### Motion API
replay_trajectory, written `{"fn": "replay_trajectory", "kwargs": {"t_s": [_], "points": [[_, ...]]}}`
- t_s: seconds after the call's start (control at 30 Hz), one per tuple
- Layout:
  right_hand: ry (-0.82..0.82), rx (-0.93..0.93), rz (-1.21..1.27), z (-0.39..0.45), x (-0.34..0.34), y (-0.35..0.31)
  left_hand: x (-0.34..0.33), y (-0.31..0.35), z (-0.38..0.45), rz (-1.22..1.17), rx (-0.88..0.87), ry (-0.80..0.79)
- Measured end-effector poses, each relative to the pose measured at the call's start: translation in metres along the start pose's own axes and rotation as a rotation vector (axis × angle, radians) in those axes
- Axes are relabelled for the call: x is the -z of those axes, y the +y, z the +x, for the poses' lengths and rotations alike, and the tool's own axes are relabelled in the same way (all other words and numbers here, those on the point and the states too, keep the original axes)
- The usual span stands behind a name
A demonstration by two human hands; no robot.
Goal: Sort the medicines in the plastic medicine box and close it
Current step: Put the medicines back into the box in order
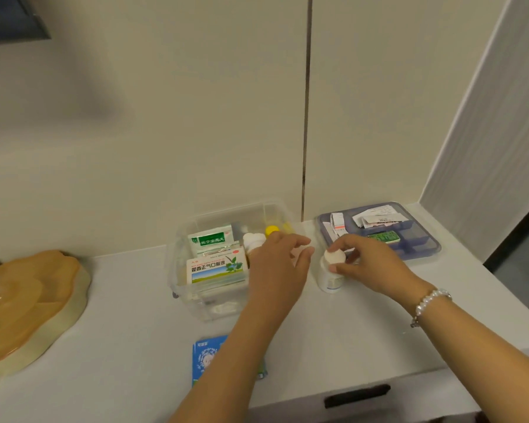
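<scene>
Right hand (pixel 368 264) grips white bottle (pixel 330 274) beside box (pixel 177 270).

Left hand (pixel 277 264) open, right hand (pixel 368 262) gripping

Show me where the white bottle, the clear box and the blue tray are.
white bottle (pixel 330 277): head view, on its body below the cap.
clear box (pixel 177 264): head view, on its left wall.
blue tray (pixel 434 244): head view, on its right rim.

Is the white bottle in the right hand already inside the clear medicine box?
No, the white bottle stands on the counter just right of the clear box, held by the right hand.
</scene>
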State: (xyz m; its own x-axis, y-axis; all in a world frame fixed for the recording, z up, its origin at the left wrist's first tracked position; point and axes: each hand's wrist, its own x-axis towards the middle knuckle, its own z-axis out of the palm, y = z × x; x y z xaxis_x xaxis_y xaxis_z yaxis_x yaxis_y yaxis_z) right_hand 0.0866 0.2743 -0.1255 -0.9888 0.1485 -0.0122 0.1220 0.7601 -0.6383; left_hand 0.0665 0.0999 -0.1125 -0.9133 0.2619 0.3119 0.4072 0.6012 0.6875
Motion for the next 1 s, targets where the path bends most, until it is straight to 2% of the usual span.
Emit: {"fn": "replay_trajectory", "kwargs": {"t_s": [0.13, 0.3, 0.4, 0.67, 0.77, 1.0], "points": [[0.068, 0.025, 0.005, 0.002, 0.002, -0.003, -0.001, -0.004, 0.002, 0.016, 0.027, -0.025], [0.216, 0.047, 0.451, 0.000, 0.031, -0.020, 0.002, -0.004, 0.005, -0.090, 0.059, -0.048], [0.194, 0.073, 0.653, -0.004, 0.037, -0.035, 0.009, -0.001, 0.006, -0.235, 0.076, -0.113], [0.174, 0.105, 0.856, 0.003, 0.014, -0.067, 0.036, -0.005, 0.011, -0.526, 0.130, -0.218], [0.108, 0.099, 0.902, 0.011, 0.004, -0.076, 0.053, -0.017, 0.017, -0.541, 0.182, -0.158], [-0.038, 0.092, 0.874, 0.032, -0.025, -0.103, 0.086, -0.050, 0.026, -0.541, 0.275, 0.155]]}}
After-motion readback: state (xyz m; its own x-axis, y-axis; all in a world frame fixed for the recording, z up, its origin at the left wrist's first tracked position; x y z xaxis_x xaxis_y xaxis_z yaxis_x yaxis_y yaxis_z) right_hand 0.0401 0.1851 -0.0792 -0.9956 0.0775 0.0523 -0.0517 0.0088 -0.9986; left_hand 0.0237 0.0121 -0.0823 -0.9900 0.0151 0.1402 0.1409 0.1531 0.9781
